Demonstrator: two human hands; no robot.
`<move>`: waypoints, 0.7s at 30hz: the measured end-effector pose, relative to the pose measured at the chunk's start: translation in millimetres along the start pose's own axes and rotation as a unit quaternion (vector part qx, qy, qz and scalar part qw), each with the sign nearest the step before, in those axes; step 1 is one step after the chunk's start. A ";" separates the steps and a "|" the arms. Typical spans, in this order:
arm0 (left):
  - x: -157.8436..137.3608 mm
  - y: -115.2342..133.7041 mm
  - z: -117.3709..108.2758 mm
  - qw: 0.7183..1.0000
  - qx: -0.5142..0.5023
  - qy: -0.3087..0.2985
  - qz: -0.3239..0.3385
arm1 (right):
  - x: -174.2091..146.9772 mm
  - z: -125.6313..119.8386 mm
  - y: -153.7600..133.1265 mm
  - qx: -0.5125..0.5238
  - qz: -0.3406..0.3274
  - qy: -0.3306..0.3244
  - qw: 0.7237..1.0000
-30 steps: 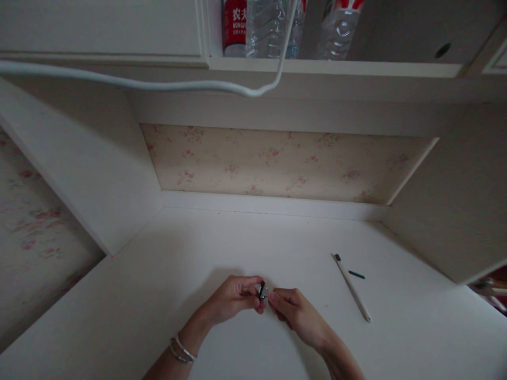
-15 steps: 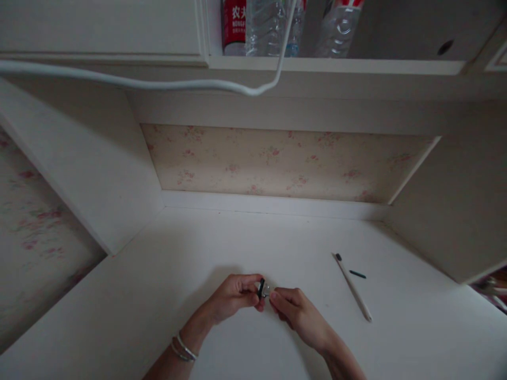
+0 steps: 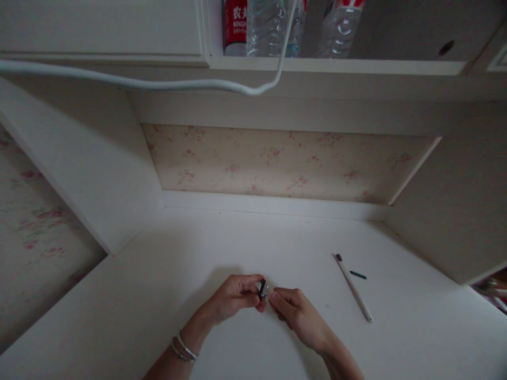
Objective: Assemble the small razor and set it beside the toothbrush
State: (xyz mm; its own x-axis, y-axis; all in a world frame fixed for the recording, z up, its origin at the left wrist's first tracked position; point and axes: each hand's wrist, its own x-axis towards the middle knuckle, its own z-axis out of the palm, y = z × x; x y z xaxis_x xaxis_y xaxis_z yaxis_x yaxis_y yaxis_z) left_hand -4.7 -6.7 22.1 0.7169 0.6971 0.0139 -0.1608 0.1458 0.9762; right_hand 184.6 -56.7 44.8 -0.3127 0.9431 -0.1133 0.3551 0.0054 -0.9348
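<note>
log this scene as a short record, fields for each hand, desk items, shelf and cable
left hand: holds a small black and silver item in its fingers
right hand: thumb and fingers pinched together beside the item; contact too small to tell
wrist: bracelets on the left arm
desk: white pen-like stick with a dark tip, short dark stick beside it
shelf: plastic bottles
cable: white, crossing in front of the shelf

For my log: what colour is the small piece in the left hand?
The small piece is black with a silvery part, seen in the head view.
</note>
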 end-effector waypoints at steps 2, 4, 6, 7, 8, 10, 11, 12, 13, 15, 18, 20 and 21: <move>0.0 -0.2 0.4 1.000 0.000 0.004 0.005 | -0.3 0.2 -0.7 -0.003 -0.002 0.003 1.000; 0.2 -0.1 0.4 1.000 0.000 0.005 0.010 | -0.5 0.5 -1.0 -0.009 -0.007 0.009 1.000; 0.2 0.5 0.2 1.000 0.002 0.006 0.014 | -0.4 0.9 -1.0 -0.010 -0.011 0.013 1.000; 0.1 1.0 0.0 1.000 0.004 0.005 0.016 | -0.3 1.0 -0.9 -0.009 -0.013 0.013 1.000; 0.0 1.5 0.0 1.000 0.005 0.004 0.016 | -0.2 1.2 -0.8 -0.008 -0.013 0.013 1.000; -0.4 2.5 0.1 1.000 0.007 0.001 0.018 | -0.2 1.6 -0.4 -0.008 -0.013 0.013 1.000; -0.5 2.7 0.3 1.000 0.008 0.001 0.019 | -0.1 1.8 -0.3 -0.010 -0.014 0.014 1.000; -0.7 2.7 0.5 1.000 0.007 0.001 0.019 | -0.1 1.9 -0.2 -0.013 -0.015 0.017 1.000; -0.7 2.5 0.7 1.000 0.006 0.002 0.020 | -0.1 2.1 -0.2 -0.017 -0.016 0.020 1.000; -0.7 1.7 0.7 1.000 0.000 0.005 0.024 | -0.1 2.3 -0.5 -0.020 -0.017 0.022 0.999; -0.7 0.5 0.1 1.000 0.001 0.009 0.027 | 0.1 2.1 -1.3 -0.019 -0.013 0.022 1.000; -0.8 0.7 -0.3 1.000 0.007 0.013 0.025 | 0.4 2.0 -1.4 -0.020 -0.014 0.020 1.000; -0.9 1.0 -0.3 1.000 0.008 0.012 0.023 | 0.6 1.9 -1.1 -0.021 -0.016 0.020 0.999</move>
State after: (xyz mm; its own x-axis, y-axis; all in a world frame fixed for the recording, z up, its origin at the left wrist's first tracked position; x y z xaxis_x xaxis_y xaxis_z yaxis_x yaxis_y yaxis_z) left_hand -5.7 -6.9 23.0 0.6930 0.7189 0.0545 -0.1824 0.1017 0.9779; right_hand 182.2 -56.7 45.1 -0.2901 0.9545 -0.0693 0.3825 0.0493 -0.9226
